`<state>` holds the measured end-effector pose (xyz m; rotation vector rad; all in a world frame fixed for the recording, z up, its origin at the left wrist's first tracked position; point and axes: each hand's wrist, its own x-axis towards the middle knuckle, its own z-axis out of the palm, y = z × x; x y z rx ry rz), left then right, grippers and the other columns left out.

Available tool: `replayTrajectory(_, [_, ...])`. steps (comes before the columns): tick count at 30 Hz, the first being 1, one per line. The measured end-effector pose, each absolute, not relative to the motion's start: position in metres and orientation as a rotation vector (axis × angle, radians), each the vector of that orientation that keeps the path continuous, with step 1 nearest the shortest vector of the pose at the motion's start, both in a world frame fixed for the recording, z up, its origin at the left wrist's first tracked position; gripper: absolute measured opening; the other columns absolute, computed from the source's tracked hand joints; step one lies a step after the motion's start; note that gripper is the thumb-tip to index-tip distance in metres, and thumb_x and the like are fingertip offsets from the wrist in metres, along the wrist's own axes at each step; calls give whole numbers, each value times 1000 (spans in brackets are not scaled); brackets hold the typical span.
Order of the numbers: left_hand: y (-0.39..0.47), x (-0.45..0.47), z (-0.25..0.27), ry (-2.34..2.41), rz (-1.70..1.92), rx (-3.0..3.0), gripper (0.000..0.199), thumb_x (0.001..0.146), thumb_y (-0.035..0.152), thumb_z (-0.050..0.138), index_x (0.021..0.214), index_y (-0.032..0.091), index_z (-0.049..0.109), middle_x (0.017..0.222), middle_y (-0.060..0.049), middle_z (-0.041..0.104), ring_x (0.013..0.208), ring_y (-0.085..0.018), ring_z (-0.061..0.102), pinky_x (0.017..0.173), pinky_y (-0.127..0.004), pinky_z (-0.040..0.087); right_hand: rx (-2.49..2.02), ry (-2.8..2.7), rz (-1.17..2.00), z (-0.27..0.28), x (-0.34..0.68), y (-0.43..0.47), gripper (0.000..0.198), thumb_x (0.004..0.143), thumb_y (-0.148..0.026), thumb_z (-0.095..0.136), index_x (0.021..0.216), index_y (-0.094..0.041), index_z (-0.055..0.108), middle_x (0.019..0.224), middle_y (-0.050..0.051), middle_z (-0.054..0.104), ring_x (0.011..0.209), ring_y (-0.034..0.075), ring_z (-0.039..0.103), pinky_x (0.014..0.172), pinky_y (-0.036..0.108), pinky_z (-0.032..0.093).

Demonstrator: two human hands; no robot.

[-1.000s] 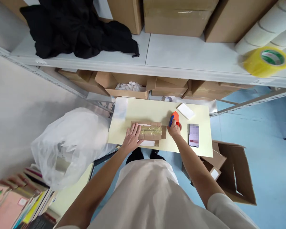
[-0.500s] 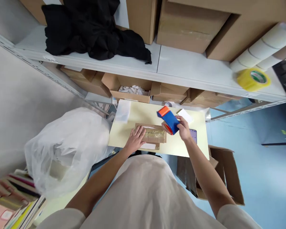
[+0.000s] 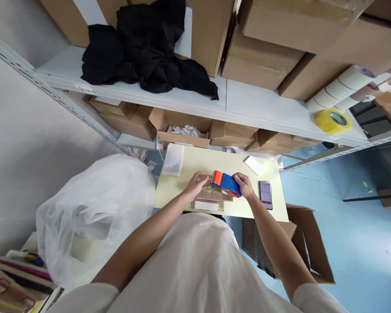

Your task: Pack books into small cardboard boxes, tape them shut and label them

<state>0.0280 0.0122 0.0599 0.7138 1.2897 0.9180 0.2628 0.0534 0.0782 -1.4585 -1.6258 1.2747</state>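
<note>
A flat cardboard package (image 3: 211, 196) with shiny tape across it and a white label (image 3: 207, 206) lies on the pale yellow table (image 3: 169, 191). My left hand (image 3: 195, 186) is closed on its far left edge, fingers curled. In my right hand (image 3: 243, 186) is a blue and orange tape dispenser (image 3: 230, 182), held by its right end. The dispenser's orange, toothed end points left over the package, close to my left fingertips. Part of the package is hidden under the dispenser, and I cannot tell whether they touch.
A phone (image 3: 266, 195) and a small white box (image 3: 254, 165) lie right on the table. Behind is a shelf (image 3: 260, 106) with cartons, black cloth (image 3: 150, 52) and yellow tape (image 3: 333, 121). A plastic bag (image 3: 94, 217) bulges left; an open carton (image 3: 313, 243) stands right.
My right hand has brought the tape dispenser down and left over the package. My left hand has gone from lying flat on the package to gripping its far edge. The view has shifted.
</note>
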Motion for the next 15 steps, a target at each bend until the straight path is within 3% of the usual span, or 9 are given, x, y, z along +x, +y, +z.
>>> replayTrajectory(6, [28, 29, 67, 1029, 722, 462, 28, 74, 43, 66, 82, 16, 64, 73, -5, 67, 67, -14, 65, 63, -26, 51, -1427, -1682, 1261, 81, 264, 56, 43, 80, -61, 44, 71, -19, 52, 64, 1, 53, 58, 15, 49, 54, 27, 42])
replayTrajectory(15, [27, 24, 63, 1162, 945, 564, 26, 59, 35, 78, 67, 14, 64, 62, 2, 61, 57, -7, 55, 62, -22, 45, -1427, -1884, 1179, 101, 256, 64, 39, 82, -55, 47, 72, -19, 58, 62, 1, 57, 56, 14, 49, 52, 25, 39])
